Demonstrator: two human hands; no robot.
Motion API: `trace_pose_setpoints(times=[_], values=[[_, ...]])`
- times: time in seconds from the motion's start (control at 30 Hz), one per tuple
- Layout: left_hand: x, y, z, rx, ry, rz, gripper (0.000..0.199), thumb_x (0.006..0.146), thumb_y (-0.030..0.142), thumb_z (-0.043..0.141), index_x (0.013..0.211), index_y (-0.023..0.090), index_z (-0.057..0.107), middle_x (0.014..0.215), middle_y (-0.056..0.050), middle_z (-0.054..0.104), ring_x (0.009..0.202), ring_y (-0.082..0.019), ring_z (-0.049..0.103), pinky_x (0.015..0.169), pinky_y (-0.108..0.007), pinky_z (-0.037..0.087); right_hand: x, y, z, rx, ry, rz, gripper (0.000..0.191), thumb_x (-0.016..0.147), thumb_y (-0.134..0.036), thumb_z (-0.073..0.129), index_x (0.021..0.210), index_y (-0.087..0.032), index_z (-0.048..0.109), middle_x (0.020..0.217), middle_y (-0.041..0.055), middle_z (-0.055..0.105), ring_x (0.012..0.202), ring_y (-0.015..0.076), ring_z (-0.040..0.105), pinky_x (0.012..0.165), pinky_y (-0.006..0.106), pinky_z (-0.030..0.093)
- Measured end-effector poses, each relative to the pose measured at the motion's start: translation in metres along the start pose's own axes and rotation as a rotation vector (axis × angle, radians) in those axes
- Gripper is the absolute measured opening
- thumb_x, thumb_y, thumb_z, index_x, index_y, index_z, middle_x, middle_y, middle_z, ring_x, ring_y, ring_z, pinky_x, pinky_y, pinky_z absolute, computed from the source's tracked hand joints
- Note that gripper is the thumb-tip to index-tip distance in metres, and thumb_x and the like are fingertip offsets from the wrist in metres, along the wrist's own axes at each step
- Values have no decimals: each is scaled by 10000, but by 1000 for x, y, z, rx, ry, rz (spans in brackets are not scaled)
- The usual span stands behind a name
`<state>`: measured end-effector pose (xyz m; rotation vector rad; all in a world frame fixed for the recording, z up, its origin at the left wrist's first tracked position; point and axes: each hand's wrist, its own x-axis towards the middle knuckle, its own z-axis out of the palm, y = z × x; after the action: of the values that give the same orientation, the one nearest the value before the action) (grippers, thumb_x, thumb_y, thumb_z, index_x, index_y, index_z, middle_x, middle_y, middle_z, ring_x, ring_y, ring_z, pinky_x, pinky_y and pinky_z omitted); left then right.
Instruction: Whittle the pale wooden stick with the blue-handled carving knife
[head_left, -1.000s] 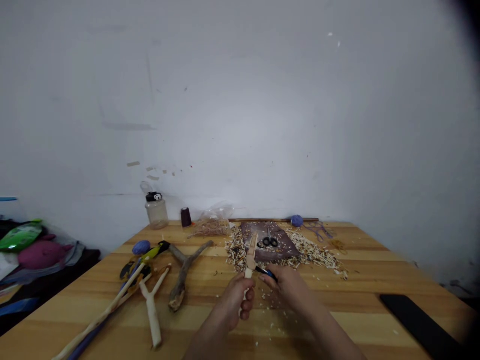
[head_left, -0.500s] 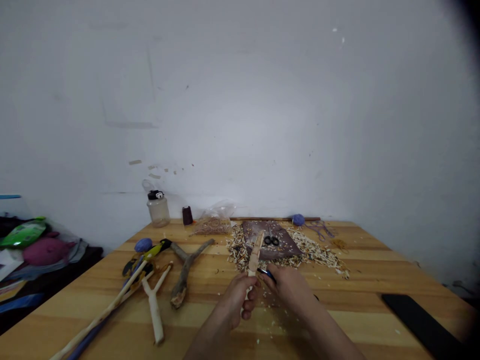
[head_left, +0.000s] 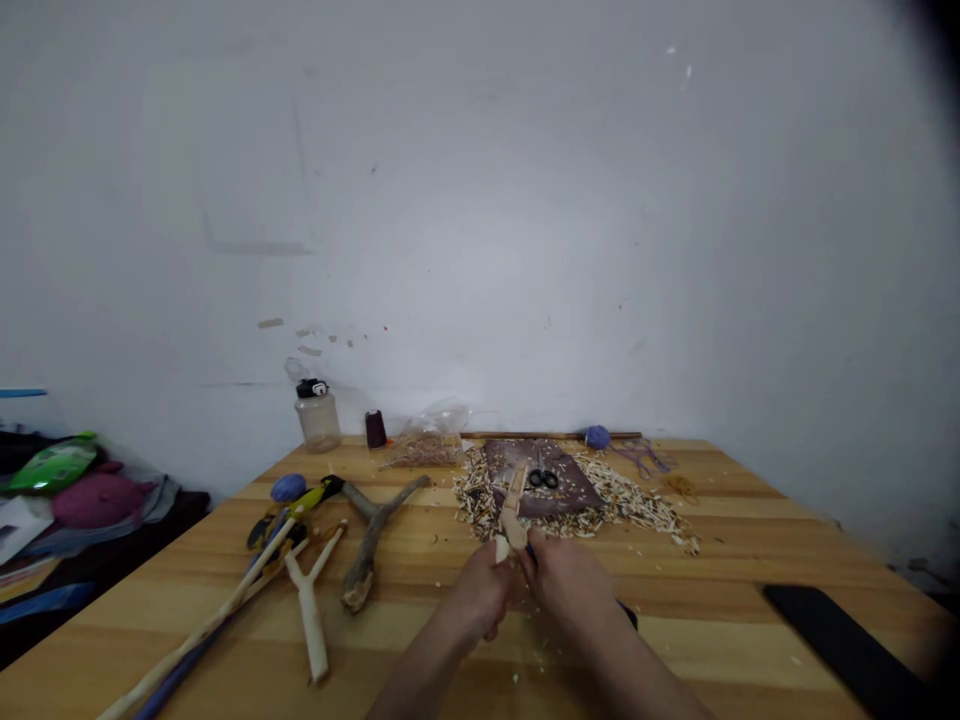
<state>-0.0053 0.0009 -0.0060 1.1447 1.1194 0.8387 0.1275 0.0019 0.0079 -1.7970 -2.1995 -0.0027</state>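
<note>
Near the front middle of the table, my left hand (head_left: pixel 484 592) is closed around the lower end of a pale carved piece of wood (head_left: pixel 514 505), which points up and away. My right hand (head_left: pixel 564 578) is closed on a dark blue-handled tool (head_left: pixel 531 549), close against the wood and my left hand. The tool's blade is hidden. Behind the hands, black scissors (head_left: pixel 543 478) lie on a dark brown sheet (head_left: pixel 577 482), with wood shavings (head_left: pixel 645 508) scattered on and around it.
To the left lie a peeled forked stick (head_left: pixel 308 612), a barked forked branch (head_left: pixel 369 545) and a long pale stick (head_left: pixel 187 645). A bottle (head_left: pixel 319 420) stands behind them. A black flat object (head_left: pixel 840 640) lies at the right.
My right hand has moved slightly left, up against my left hand and the wood. The blue tool is now mostly hidden, and a pale cut face shows beside my left thumb.
</note>
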Motion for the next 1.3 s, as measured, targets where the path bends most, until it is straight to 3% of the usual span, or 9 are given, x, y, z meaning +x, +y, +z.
trace_pose_setpoints(times=[0.13,0.23,0.3,0.47,0.6,0.7,0.9,1.17,1.3], values=[[3,0,7,212,188,130,149,758,359,482,759,217,525,460,53,446,378,-97,376,414,-197,297,0,-1,3,56,18,10,296,876,-368,339,907,-223,595,737,76,682,636,190,628,501,239,291],[6,-3,8,300,273,337,83,727,265,522,730,200,573,687,-42,610,666,-186,554,615,-259,385,-1,0,8,152,30,21,292,865,-379,360,917,-246,615,728,64,682,621,179,620,488,235,281],[8,-6,7,356,321,347,90,729,261,522,763,198,577,744,-73,627,750,-223,566,669,-281,372,-2,0,13,247,53,51,311,863,-397,360,871,-252,635,712,56,676,610,165,608,483,229,283],[9,-10,7,401,399,300,113,751,312,492,776,205,517,699,-61,592,673,-201,539,611,-270,343,0,4,22,602,7,42,322,846,-422,384,827,-233,644,684,26,653,609,140,577,503,203,335],[7,-5,12,128,254,120,57,711,247,455,762,224,441,492,58,417,399,-102,375,439,-209,270,4,15,8,785,-87,-105,306,835,-404,404,883,-204,630,765,8,658,667,138,570,544,196,368],[5,-1,14,-2,120,-57,112,673,225,428,781,232,399,434,108,298,300,-55,209,360,-177,160,3,22,-7,716,-188,-174,314,841,-392,393,813,-187,629,727,13,653,639,132,560,529,190,347],[6,3,0,-163,118,-35,209,671,313,434,863,234,414,480,97,363,305,-42,241,328,-159,118,3,25,-17,209,10,-161,223,807,-333,460,895,-213,626,837,42,656,728,151,580,595,211,320],[2,9,-6,-434,-60,-65,253,724,439,446,846,222,401,468,85,397,291,-47,234,311,-172,110,6,30,-6,162,114,-175,269,821,-261,426,1044,-272,576,967,27,633,786,161,595,643,238,366],[1,9,-3,-498,-99,53,270,702,420,533,814,213,400,512,78,436,307,-43,294,312,-165,162,5,27,-5,173,113,-185,300,787,-178,435,1050,-251,560,975,34,612,810,157,583,668,232,379]])
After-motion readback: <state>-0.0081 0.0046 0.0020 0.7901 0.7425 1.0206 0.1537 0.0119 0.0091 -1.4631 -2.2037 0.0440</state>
